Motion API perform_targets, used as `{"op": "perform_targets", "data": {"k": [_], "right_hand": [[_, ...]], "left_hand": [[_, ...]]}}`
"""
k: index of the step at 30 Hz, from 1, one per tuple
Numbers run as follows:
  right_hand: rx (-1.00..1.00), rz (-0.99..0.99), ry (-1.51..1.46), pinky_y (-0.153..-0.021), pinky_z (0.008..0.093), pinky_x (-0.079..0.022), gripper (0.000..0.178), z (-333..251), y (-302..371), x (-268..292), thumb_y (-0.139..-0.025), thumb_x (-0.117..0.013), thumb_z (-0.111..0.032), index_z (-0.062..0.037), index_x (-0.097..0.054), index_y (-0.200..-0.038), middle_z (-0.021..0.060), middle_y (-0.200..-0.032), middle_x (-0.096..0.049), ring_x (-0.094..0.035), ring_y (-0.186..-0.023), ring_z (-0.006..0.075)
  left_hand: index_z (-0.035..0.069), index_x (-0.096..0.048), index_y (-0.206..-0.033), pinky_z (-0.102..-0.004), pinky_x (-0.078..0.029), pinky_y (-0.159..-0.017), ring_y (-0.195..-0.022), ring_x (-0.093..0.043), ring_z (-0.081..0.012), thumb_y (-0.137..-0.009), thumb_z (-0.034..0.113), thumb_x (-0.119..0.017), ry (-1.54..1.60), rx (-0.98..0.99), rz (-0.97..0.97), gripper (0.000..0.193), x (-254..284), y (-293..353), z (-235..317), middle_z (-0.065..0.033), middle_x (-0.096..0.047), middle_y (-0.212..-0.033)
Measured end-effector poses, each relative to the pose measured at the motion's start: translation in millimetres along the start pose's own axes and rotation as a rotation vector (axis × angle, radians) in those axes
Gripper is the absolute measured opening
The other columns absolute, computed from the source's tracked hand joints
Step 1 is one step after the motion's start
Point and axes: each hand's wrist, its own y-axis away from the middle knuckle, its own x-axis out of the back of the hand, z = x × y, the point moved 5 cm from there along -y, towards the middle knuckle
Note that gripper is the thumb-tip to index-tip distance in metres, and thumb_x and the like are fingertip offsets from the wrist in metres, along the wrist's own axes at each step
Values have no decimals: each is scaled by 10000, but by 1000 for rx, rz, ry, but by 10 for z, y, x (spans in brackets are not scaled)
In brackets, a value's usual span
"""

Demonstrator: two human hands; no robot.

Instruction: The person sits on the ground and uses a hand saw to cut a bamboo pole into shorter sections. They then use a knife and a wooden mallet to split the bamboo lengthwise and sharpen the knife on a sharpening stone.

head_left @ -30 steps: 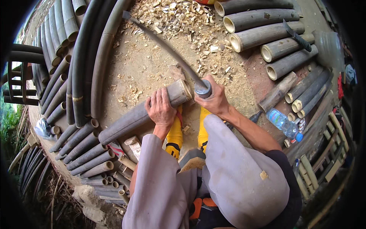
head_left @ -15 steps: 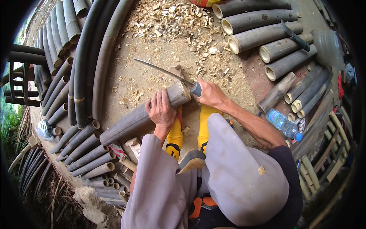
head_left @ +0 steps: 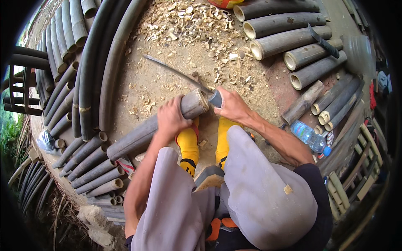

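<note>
We find the bamboo tube [head_left: 140, 135] slanting before the yellow footwear [head_left: 188, 144], the left hand [head_left: 171, 117] clasping it in its grip, the right hand [head_left: 231, 103] closed round the knife [head_left: 179, 75] handle. One end shows pale, cut wood (chips [head_left: 188, 26] litter the ground [head_left: 133, 69]); how much work remains, we cannot tell

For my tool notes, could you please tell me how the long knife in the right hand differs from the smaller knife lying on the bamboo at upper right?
The long knife is gripped in the right hand; the smaller knife rests across bamboo pieces. The long knife's blade is clearly longer than the smaller knife's. The long knife's handle is grey; the smaller knife's is blackish. Both have narrow blades.
</note>
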Motion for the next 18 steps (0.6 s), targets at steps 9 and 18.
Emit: {"op": "perform_targets", "data": {"k": [9,18], "right_hand": [[-50,-58,161,-544,426,-559,323,291,31,-186,-717,-715,-46,30,-471,-914,217,-715,-664,-688,-627,345],[149,120,137,-507,364,-564,308,167,140,-212,-733,-717,-37,-7,-502,-952,199,-735,-668,-686,-609,274]], "left_hand": [[86,-535,-1190,-430,-399,-941,-1085,-591,-233,-500,340,-845,-52,3,127,798,-39,88,40,-71,-623,-1091],[82,-560,-1214,-387,-399,-941,-1042,-602,-228,-537,358,-830,-149,-53,477,779,-165,200,115,-76,-633,-1112]]}}
